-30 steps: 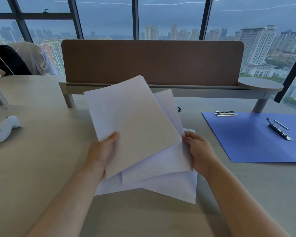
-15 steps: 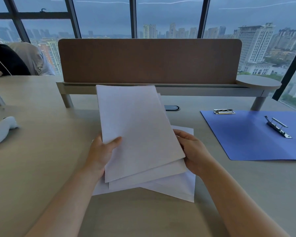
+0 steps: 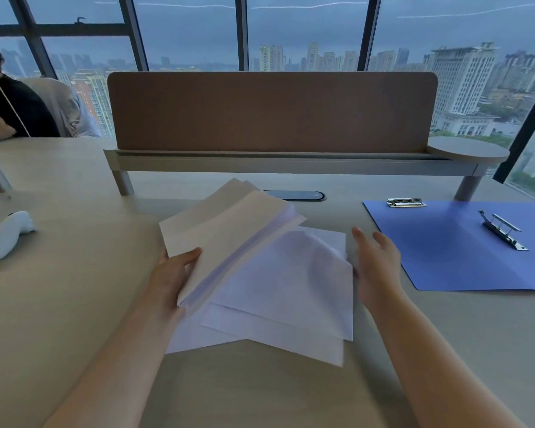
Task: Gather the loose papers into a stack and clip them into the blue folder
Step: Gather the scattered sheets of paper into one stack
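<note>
My left hand (image 3: 173,273) grips a bundle of white papers (image 3: 229,230) by its left edge, tilted up off the desk. More loose sheets (image 3: 288,291) lie fanned on the desk under and right of the bundle. My right hand (image 3: 376,261) hovers open at the right edge of those sheets, holding nothing. The blue folder (image 3: 457,261) lies open flat at the right, with a metal lever clip (image 3: 502,230) on its inside and a second metal clip (image 3: 405,202) at its far left corner.
A brown divider panel (image 3: 272,112) on a raised shelf crosses the back of the desk. A white controller-like device (image 3: 7,234) lies at the far left. A dark cable port (image 3: 294,195) is behind the papers. Another person (image 3: 10,100) sits at back left.
My right hand has let go of the papers and opened beside them. My left hand has tipped its bundle down and to the left, uncovering the sheets beneath.
</note>
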Motion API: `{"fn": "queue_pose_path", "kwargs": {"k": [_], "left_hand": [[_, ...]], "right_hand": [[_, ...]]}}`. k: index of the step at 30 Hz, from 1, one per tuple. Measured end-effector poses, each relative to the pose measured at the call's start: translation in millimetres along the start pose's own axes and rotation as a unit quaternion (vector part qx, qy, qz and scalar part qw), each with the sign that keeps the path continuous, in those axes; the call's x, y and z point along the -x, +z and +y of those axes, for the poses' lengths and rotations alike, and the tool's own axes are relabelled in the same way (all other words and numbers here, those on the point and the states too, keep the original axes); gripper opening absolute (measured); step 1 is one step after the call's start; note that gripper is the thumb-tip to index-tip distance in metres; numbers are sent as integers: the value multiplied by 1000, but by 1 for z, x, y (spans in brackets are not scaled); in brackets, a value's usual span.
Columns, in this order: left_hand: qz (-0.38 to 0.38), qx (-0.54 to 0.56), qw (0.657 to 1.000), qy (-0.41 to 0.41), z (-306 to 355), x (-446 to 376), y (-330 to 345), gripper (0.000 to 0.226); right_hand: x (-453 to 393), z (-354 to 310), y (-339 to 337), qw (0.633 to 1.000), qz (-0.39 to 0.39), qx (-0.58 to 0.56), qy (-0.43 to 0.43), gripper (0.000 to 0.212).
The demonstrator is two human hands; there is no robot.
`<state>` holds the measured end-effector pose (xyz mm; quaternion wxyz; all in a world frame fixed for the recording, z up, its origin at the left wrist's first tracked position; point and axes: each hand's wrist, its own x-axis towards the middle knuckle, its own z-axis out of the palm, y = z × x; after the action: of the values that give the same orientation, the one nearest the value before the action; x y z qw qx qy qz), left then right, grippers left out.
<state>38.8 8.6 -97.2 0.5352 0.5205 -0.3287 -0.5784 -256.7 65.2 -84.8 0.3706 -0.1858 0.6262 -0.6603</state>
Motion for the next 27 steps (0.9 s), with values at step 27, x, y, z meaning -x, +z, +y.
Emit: {"fn": "queue_pose_path", "kwargs": {"k": [27], "left_hand": [[-55, 83, 995, 23, -7, 11, 16, 37]], "right_hand": [[33, 11, 22, 959, -222, -152, 88, 23]]}}
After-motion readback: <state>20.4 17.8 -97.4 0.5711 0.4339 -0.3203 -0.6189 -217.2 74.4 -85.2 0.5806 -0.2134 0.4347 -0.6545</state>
